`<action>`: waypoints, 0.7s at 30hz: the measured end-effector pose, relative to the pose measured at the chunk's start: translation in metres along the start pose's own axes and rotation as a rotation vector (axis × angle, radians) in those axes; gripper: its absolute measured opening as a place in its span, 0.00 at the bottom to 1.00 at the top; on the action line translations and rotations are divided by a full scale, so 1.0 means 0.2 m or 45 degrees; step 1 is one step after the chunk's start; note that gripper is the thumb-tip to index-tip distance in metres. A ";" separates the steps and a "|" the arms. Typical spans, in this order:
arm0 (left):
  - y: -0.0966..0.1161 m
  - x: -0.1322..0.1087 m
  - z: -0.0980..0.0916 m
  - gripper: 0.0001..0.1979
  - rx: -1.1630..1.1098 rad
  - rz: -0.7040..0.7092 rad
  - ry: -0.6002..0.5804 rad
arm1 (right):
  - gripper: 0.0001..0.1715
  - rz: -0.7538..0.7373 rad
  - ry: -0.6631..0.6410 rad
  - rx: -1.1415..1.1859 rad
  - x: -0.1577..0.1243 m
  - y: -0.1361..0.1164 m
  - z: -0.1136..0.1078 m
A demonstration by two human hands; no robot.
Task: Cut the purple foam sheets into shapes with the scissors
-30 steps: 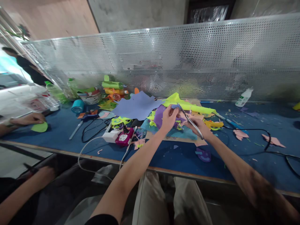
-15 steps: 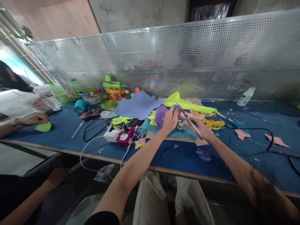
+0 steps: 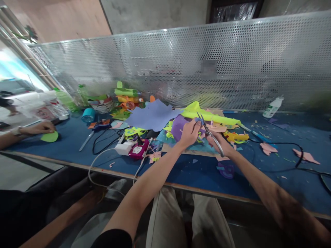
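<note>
Over the paper pile in the middle of the table, my left hand [image 3: 190, 132] pinches a small piece of blue-violet paper [image 3: 198, 120]. My right hand [image 3: 219, 143] is closed around the handles of metal scissors [image 3: 207, 130]. The scissor blades point up and away, parted a little, right beside the small piece. Beneath my hands lie a purple paper shape [image 3: 178, 128] and assorted scraps. A large blue-violet sheet [image 3: 152, 115] spreads to the left of them, and a rolled yellow-green sheet [image 3: 214, 117] lies behind.
A magenta adapter [image 3: 138, 150] with a white plug and cables sits left of my arms. A glue bottle [image 3: 273, 106] stands by the perforated metal screen [image 3: 232, 62]. At far left another person's hand [image 3: 42, 128] holds a green paper leaf [image 3: 50, 137]. Bottles and a basket [image 3: 102, 104] stand behind.
My hands have shifted slightly right with the paper piece, and the scissors have turned more upright with their blades parted. The other person's lower arm has moved right, below the table edge.
</note>
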State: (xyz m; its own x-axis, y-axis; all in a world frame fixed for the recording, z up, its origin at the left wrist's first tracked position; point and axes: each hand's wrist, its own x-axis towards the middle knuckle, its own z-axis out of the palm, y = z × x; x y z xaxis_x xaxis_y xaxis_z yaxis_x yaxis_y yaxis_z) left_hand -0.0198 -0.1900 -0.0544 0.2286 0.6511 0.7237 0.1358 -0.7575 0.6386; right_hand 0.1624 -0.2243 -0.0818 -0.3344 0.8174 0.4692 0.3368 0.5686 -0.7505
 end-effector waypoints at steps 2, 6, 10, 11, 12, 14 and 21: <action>0.00 0.00 0.00 0.22 -0.024 -0.007 0.002 | 0.25 0.019 -0.007 0.016 0.00 -0.01 0.00; 0.00 -0.01 0.02 0.21 -0.075 -0.029 0.035 | 0.27 0.119 -0.006 0.019 -0.01 0.00 0.01; 0.00 -0.01 0.02 0.21 -0.078 -0.025 0.049 | 0.26 0.126 0.048 -0.008 -0.01 0.01 0.02; 0.00 -0.01 0.02 0.21 -0.069 -0.025 0.049 | 0.24 0.099 0.065 -0.029 -0.01 0.02 0.02; 0.00 -0.01 0.02 0.21 -0.055 -0.026 0.051 | 0.23 0.075 0.075 -0.052 -0.01 0.03 0.01; -0.01 -0.01 0.02 0.21 -0.012 -0.020 0.060 | 0.22 0.050 0.069 -0.092 0.00 0.05 0.00; 0.00 -0.02 0.03 0.21 0.122 0.032 0.124 | 0.22 -0.058 -0.029 -0.108 -0.01 0.04 -0.04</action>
State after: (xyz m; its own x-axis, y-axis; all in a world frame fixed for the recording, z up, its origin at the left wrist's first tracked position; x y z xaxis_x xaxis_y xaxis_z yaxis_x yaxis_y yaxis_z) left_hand -0.0143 -0.1924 -0.0595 0.1390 0.6299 0.7642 0.2240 -0.7716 0.5953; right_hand 0.1727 -0.2212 -0.0860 -0.3705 0.7886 0.4908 0.3940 0.6120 -0.6858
